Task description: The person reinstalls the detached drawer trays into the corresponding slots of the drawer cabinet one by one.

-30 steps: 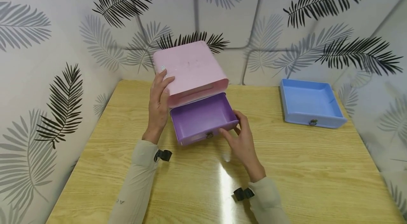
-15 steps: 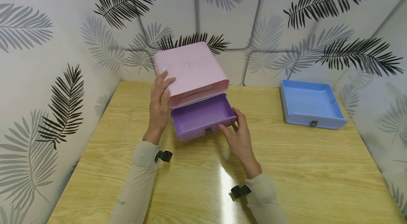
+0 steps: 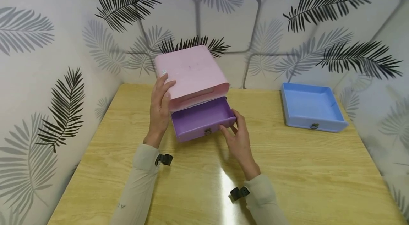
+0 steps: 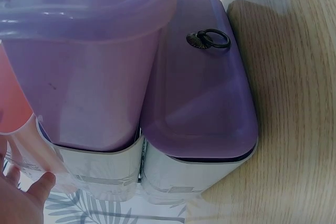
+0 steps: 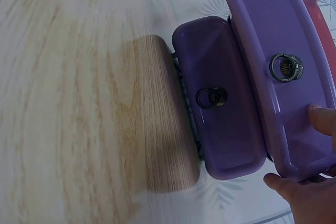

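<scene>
A pink box-like drawer unit [image 3: 191,70] stands on the table near the back wall, with an open slot at its top level. My left hand [image 3: 158,106] rests against its left side, fingertips on the top edge and thumb near the front. Below the slot, a purple drawer [image 3: 202,114] with a small ring pull [image 3: 208,131] sticks out towards me. My right hand [image 3: 238,140] pinches the drawer's right front corner, thumb on the front face. In the right wrist view, a lower purple drawer [image 5: 220,103] with its own ring pull sits pushed in beneath it.
A blue drawer [image 3: 313,102] with a ring pull lies on the right of the wood-grain table [image 3: 297,171]. Behind and at both sides rise walls [image 3: 223,19] with a leaf pattern. Each wrist wears a black camera band.
The purple drawer has slid a little further back into the pink unit, with my right hand moving along on its corner. My left hand stays in place on the unit.
</scene>
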